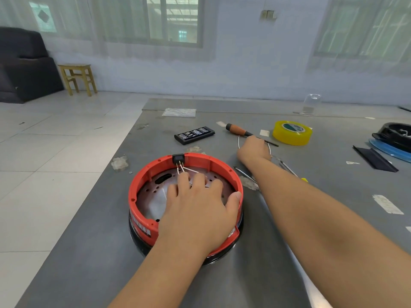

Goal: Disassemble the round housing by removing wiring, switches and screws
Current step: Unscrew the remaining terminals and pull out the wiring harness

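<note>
The round red housing (142, 185) stands on a black base at the near left of the grey table. A black switch (178, 158) sits in its far rim, with thin white wires (185, 168) running down from it. My left hand (200, 207) lies inside the housing, fingers on the metal plate and the wires, thumb on the right rim. My right hand (254, 150) rests on the table further back, closed around a loop of white wire (238, 141), beside the orange-handled screwdriver (239, 130).
A black bit set (194, 134) lies behind the housing. A yellow tape roll (292, 132) stands at the right, with black and blue parts (393, 138) at the far right. Tweezers (244, 174) and loose wire lie under my right forearm. The table's left edge runs diagonally.
</note>
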Demonstrator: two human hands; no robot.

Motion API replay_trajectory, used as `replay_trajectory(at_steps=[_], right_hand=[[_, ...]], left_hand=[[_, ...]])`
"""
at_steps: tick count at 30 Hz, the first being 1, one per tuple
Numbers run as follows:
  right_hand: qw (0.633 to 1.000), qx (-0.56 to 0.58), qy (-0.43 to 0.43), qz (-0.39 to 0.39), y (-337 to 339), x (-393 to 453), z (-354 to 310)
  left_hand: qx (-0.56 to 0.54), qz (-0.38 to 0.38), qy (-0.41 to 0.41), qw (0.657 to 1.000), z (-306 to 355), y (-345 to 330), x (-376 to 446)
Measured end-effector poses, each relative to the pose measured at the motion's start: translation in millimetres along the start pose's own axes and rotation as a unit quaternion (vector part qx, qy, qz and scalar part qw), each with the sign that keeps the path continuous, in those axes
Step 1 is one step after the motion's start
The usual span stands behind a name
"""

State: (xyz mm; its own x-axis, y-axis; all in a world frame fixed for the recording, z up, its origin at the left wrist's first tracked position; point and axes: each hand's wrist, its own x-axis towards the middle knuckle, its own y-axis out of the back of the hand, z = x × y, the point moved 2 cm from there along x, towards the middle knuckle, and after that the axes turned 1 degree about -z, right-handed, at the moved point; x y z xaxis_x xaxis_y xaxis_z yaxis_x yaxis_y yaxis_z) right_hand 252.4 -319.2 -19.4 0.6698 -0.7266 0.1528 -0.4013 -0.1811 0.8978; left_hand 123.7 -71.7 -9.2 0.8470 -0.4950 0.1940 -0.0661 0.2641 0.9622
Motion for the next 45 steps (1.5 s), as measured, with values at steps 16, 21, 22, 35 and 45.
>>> replay_trajectory(at_steps=[16, 21, 22, 35, 45], right_hand=[[0.96, -0.161, 0.217, -0.066, 4.4, 1.6, 9.9], [0.935, -0.229, 0.222, -0.152, -16.0, 8.3, 8.9], [0.936, -0.227, 0.214, -0.162, -18.4, 10.2, 10.5], [0.941, -0.194, 0.18, -0.213, -10.5, 12.1, 43.0], [0.938, -0.197, 0.191, -0.211, -7.5, 15.9, 52.6]], left_hand=[[0.002, -0.005, 0.006, 1.0, 1.6, 1.0, -0.2], [-0.003, -0.007, 0.008, 1.0, 1.1, 0.4, -1.6], [-0.005, -0.007, 0.009, 1.0, 0.7, 0.3, -1.8], [-0.015, -0.025, 0.019, 0.999, 1.5, 2.4, -1.7], [-0.024, -0.031, 0.017, 0.999, 1.2, 2.0, 0.0]])
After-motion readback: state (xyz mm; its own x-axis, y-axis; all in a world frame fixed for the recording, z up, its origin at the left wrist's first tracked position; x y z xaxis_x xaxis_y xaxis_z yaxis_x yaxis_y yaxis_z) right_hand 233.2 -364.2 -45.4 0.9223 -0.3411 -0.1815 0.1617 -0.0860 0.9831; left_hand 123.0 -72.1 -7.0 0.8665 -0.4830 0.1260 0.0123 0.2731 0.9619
